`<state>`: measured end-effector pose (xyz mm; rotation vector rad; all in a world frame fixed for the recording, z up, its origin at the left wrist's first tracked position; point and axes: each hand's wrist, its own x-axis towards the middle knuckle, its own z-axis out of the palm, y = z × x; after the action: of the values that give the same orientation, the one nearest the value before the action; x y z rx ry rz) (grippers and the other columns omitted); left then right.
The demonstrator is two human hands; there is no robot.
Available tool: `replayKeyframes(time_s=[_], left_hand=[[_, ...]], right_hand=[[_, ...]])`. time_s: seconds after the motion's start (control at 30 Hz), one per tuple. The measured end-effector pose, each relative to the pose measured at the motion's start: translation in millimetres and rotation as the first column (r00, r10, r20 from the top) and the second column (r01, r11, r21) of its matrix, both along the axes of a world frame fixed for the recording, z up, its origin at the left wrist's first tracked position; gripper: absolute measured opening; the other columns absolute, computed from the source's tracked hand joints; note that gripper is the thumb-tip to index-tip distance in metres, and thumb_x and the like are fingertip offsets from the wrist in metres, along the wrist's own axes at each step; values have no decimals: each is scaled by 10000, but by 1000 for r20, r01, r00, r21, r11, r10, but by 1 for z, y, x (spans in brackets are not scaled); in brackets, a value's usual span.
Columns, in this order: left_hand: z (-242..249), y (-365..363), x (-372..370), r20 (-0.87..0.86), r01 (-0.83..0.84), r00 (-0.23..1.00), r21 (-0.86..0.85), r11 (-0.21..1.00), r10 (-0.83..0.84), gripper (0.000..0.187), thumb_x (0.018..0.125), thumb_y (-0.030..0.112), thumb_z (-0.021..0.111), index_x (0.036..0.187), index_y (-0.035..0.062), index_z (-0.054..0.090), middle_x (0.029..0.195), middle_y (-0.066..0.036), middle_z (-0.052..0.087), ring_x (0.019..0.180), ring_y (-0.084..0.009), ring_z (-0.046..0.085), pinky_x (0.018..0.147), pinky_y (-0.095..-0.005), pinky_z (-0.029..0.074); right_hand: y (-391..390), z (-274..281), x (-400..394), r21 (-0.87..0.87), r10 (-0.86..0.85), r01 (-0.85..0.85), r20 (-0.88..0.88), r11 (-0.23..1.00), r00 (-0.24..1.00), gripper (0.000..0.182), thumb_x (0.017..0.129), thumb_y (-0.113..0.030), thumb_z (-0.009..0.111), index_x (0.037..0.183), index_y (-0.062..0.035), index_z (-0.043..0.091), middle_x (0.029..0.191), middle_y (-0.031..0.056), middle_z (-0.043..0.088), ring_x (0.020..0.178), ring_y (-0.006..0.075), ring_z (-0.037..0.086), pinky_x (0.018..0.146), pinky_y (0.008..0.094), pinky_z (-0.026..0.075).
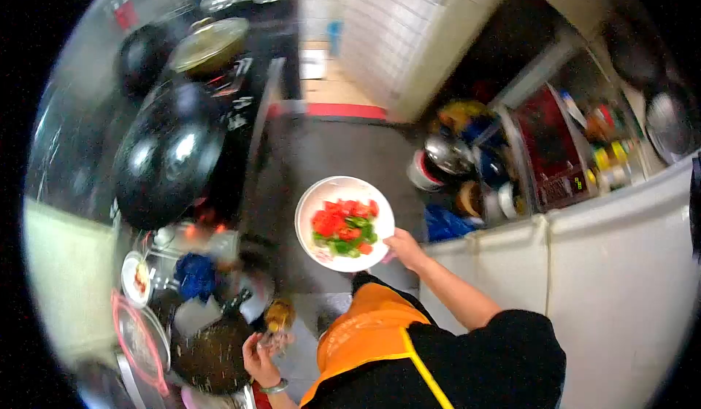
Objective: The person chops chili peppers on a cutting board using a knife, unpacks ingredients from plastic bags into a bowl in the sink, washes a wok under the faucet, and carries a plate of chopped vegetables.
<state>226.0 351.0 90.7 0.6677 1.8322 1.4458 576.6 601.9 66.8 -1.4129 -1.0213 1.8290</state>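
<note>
My right hand (403, 250) grips the rim of a white bowl (310, 197) in front of my body. Chopped red tomatoes (334, 221) and cut green peppers (343, 247) lie in the bowl. Low at the left, my left hand (261, 358) has its fingers curled at a clear, glassy thing (277, 342), which is blurred. Just beyond it is an amber, jar-like thing (280, 315). Beside that hand sits a round, dark brown board (212, 354) with pale bits on it.
A large black wok (171, 153) stands on the stove at left, with a lidded pot (210, 45) behind it. A small plate (136, 279) and a pink-rimmed basket (131, 336) are nearer. At right are a steel-lidded pot (448, 153), a red microwave (551, 143) and white cabinets (511, 263).
</note>
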Motion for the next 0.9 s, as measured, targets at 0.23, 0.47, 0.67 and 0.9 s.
replayKeyframes(time_s=[0.23,0.47,0.67,0.9], left_hand=[[10,29,-31,108,235,968,-94,967,-225,233,927,121,491,1111,-15,536,994,-73,595,729,-121,575,611,-240,471],[-23,36,-96,233,372,909,-74,925,-346,209,914,38,477,1115,6,527,997,-92,589,768,-151,586,640,-263,509],[-10,125,-156,130,566,821,-70,821,-555,204,921,91,491,1101,7,539,979,-74,605,699,-129,589,596,-246,482],[-9,184,-133,70,601,796,21,799,-601,184,918,75,486,1074,11,560,948,-68,620,667,-106,593,564,-217,475]], right_hand=[[-13,-28,-32,-135,-220,220,18,966,975,261,852,-144,477,1042,28,527,836,111,635,625,171,621,545,278,534],[-15,0,-45,54,-476,474,67,879,877,233,845,-135,472,992,32,541,730,103,622,541,178,590,495,288,524],[13,92,-52,194,-783,765,30,614,621,240,829,-155,472,930,40,569,698,109,608,542,200,595,463,329,521],[73,192,86,297,-923,929,-244,221,298,221,839,-138,488,944,48,547,700,108,593,575,205,607,508,356,557]])
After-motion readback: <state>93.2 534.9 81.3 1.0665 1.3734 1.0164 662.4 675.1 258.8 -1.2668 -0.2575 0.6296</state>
